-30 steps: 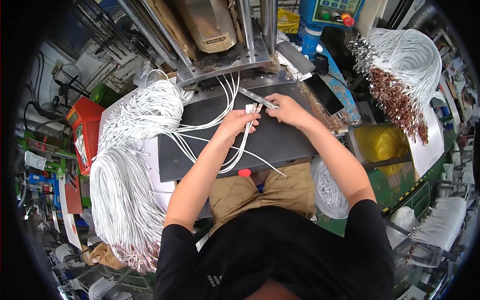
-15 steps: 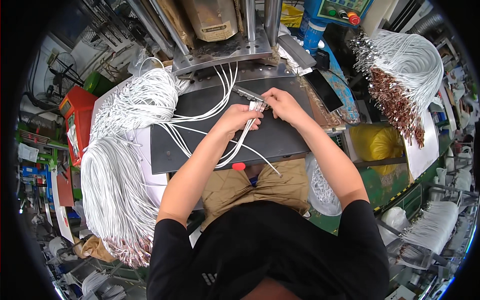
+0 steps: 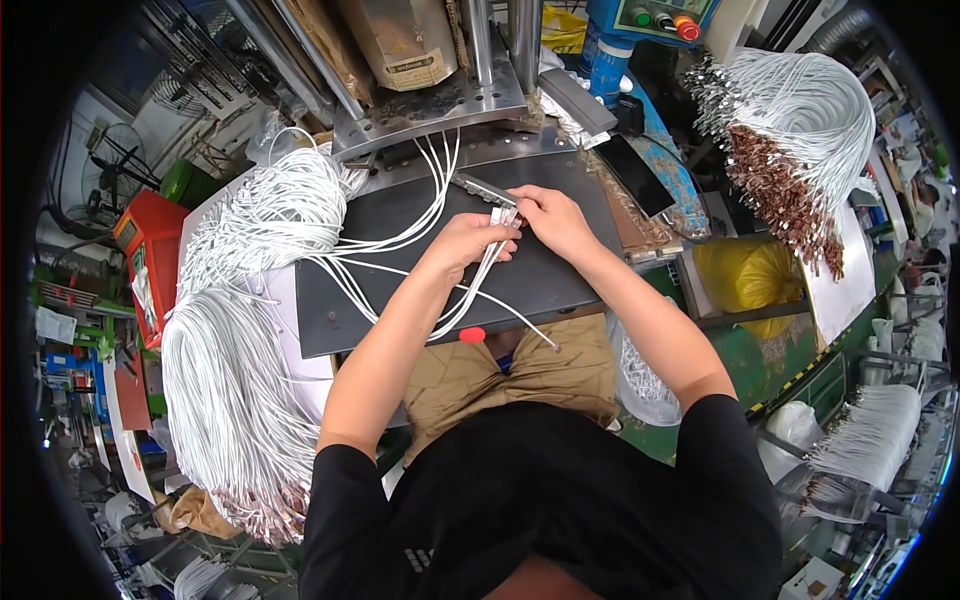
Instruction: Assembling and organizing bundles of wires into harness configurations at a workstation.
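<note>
Several white cables [image 3: 484,277] run through my left hand [image 3: 463,242], which is closed around them just below their pale connector ends [image 3: 503,215]. My right hand [image 3: 556,222] pinches the near right end of a narrow slotted metal bar [image 3: 480,188], right beside those connectors. The fingertips partly cover where bar and connectors meet, so I cannot tell whether they are joined. Under both hands lies a black plate [image 3: 550,290]. One loose cable [image 3: 515,315] extends toward its front edge, and other white cables [image 3: 440,205] loop up to the press.
A metal press [image 3: 430,118] stands behind the plate. White cable bundles [image 3: 235,380] are heaped on the left, another bundle [image 3: 810,110] at the right. A black phone [image 3: 636,176] lies right of the plate. A red knob [image 3: 472,335] marks its front edge.
The whole view has shifted slightly. My right hand's fingers have drawn a little further over the bar's end; my left hand still grips the cables.
</note>
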A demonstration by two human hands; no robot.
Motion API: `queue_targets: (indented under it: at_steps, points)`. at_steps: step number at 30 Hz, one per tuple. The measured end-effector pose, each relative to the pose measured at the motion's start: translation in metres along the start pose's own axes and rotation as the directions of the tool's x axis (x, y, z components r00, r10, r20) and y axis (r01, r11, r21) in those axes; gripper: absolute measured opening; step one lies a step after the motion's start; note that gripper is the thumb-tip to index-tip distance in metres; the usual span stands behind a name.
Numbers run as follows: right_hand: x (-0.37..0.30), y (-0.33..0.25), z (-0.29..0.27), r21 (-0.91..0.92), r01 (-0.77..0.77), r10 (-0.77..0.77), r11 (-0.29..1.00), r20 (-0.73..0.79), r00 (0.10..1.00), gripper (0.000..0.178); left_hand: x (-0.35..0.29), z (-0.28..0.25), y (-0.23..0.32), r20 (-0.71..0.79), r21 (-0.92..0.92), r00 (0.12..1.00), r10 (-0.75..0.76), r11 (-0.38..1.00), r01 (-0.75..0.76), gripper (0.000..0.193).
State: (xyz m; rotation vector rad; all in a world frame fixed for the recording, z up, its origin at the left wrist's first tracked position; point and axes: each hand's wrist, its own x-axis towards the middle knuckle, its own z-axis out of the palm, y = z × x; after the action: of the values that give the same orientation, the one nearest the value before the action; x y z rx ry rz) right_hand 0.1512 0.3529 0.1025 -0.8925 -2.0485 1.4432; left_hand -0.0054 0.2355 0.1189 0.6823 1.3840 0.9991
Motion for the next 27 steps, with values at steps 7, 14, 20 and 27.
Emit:
queue_targets:
  at_steps: [7,14,20,27]
  points:
    - [0.008,0.005,-0.01,0.117,-0.095,0.081,0.989,0.119,0.99,0.036,-0.004,-0.015,-0.004,-0.047,0.003,0.999,0.024,1.0,-0.023,0.021]
    - [-0.002,-0.002,-0.007,-0.172,0.046,-0.028,0.984,0.107,0.994,0.032,0.002,-0.008,0.001,-0.046,0.122,0.999,-0.012,0.992,0.018,0.019]
    - [0.006,0.003,-0.02,0.049,-0.03,0.023,0.998,0.134,0.991,0.046,-0.005,-0.018,-0.003,-0.065,-0.135,0.997,0.047,0.989,-0.055,0.021]
    - [0.0,0.001,-0.02,0.006,-0.048,0.045,0.999,0.237,0.97,0.042,0.001,-0.023,-0.003,-0.038,0.074,0.999,-0.006,0.997,0.009,0.028]
